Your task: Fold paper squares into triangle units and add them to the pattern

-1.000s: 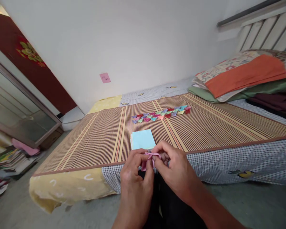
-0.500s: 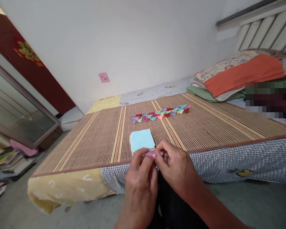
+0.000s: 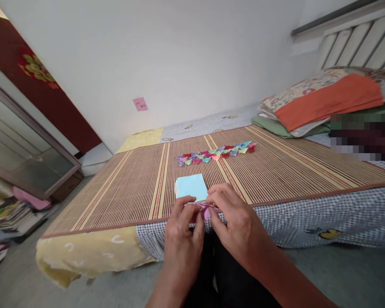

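Note:
A small pink piece of folded paper (image 3: 206, 212) is pinched between both hands at the bed's near edge. My left hand (image 3: 183, 231) has its fingers closed on the paper's left side, and my right hand (image 3: 235, 218) grips its right side; fingers partly cover it. Just beyond my fingertips lies a stack of square paper (image 3: 191, 187) with a light blue sheet on top. Farther back, several small folded paper pieces (image 3: 216, 153) in many colours sit in rows on the striped mat.
The striped mat (image 3: 122, 192) covers the bed, over a checked and yellow sheet (image 3: 99, 246). Pillows (image 3: 330, 100) are piled at the right. A pink note (image 3: 140, 104) is on the wall. Magazines (image 3: 13, 216) lie low at the left.
My hands have drawn slightly apart, the left one moving a little left. The pink paper now shows more of its folded face below the fingertips.

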### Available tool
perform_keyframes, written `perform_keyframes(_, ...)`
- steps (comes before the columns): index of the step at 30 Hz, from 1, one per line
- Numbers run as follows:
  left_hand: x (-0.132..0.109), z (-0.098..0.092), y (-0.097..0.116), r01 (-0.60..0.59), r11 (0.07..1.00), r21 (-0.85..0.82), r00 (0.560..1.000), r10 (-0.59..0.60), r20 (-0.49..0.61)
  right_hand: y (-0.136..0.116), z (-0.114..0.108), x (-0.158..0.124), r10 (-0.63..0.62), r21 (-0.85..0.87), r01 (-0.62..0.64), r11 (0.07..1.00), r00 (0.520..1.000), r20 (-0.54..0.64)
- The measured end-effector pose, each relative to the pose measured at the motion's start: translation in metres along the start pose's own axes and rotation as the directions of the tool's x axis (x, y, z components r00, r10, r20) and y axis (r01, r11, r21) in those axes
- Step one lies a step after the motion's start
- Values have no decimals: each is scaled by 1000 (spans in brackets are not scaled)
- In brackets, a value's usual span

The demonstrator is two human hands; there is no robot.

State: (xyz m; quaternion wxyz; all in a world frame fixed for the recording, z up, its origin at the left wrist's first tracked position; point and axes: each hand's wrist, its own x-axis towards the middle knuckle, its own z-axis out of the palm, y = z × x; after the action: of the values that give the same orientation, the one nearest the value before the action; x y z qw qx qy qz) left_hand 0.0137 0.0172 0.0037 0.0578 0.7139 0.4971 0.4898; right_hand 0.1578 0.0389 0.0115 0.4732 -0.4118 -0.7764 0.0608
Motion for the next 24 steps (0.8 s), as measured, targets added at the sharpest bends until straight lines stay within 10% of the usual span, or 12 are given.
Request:
perform_keyframes(9,0,-1,2,-24,1000,6,999,23,45,-5,6,-4,35,-313,-2,950,994,101)
perform_keyframes(24,-5,4,-8,91,988,-127,996,-90,15,0,3,-3,40,-350,23,936,984,172)
